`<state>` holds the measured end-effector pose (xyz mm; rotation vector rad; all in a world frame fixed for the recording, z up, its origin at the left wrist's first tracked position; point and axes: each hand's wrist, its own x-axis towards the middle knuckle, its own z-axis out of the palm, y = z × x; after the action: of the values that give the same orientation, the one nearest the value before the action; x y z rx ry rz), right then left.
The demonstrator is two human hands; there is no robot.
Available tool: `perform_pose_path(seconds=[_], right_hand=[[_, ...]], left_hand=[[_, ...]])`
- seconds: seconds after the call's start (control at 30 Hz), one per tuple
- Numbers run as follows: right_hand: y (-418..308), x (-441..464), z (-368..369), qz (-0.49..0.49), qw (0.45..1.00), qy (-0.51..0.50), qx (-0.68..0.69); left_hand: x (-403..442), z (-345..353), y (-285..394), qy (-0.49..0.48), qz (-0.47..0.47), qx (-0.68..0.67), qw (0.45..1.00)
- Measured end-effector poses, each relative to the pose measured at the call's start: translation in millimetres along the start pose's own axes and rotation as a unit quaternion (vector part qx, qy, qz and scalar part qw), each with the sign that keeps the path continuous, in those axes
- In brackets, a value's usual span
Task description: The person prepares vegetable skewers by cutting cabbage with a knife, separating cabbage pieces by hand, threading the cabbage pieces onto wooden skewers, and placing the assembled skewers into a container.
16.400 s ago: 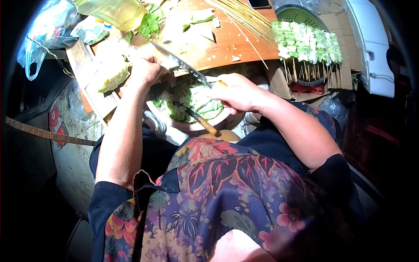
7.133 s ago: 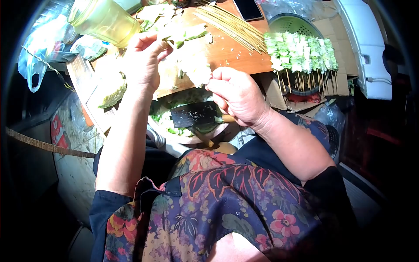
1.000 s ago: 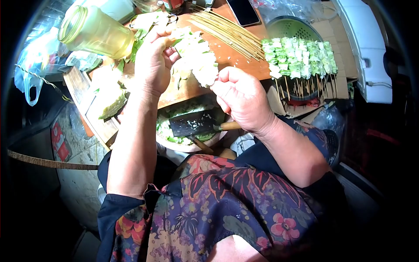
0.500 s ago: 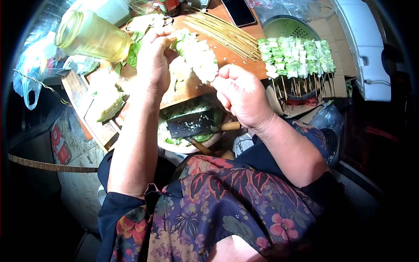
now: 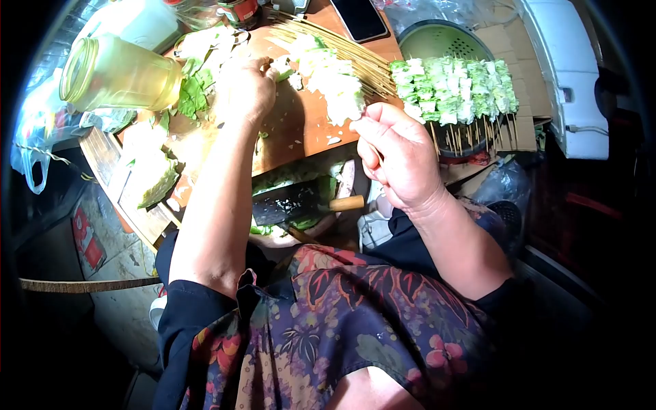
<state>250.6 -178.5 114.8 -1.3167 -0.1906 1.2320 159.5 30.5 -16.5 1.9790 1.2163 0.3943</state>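
Leafy skewer (image 5: pixel 335 87) upper centre of frame, long axis running up-left from our right hand (image 5: pixel 403 156), grip pinched on lower end; left hand (image 5: pixel 247 90) farther off, hold we cannot tell

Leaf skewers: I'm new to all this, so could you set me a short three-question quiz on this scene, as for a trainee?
1. Which hand holds the single leaf skewer?
2. True or false: the phone has a dark screen.
3. Fill in: the row of skewers lies across a green ____.

Key:
1. The right hand.
2. True.
3. Colander.
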Motion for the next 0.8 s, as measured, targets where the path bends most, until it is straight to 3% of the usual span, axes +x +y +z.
perform_pose_path(seconds=[0.07, 0.17, 0.4, 0.43, 0.47, 0.5, 0.57, 0.8], right_hand=[[1, 2, -2, 0.000, 1.000, 0.002, 0.000], [-2, 2, -2, 0.005, 1.000, 0.001, -0.003], [1, 1, 5, -0.001, 1.000, -0.008, -0.026], [1, 0, 4, 0.003, 1.000, -0.009, -0.030], [2, -1, 4, 0.002, 1.000, -0.009, -0.029], [4, -1, 3, 0.001, 0.999, -0.025, -0.042], [8, -1, 3, -0.002, 0.998, -0.044, -0.054], [12, -2, 8, -0.017, 0.987, -0.094, -0.128]], left_hand=[[-5, -7, 21, -0.038, -0.025, 0.100, 0.994], [0, -3, 12, -0.055, -0.006, 0.114, 0.992], [-11, -5, 26, -0.038, -0.071, 0.040, 0.996], [-9, -2, 17, -0.052, -0.142, -0.155, 0.976], [-8, -1, 11, -0.064, -0.206, -0.342, 0.914], [-10, -4, 13, -0.063, -0.205, -0.341, 0.915], [-12, -16, 17, 0.003, -0.207, -0.543, 0.814], [-31, -56, 25, -0.001, -0.162, -0.592, 0.789]])
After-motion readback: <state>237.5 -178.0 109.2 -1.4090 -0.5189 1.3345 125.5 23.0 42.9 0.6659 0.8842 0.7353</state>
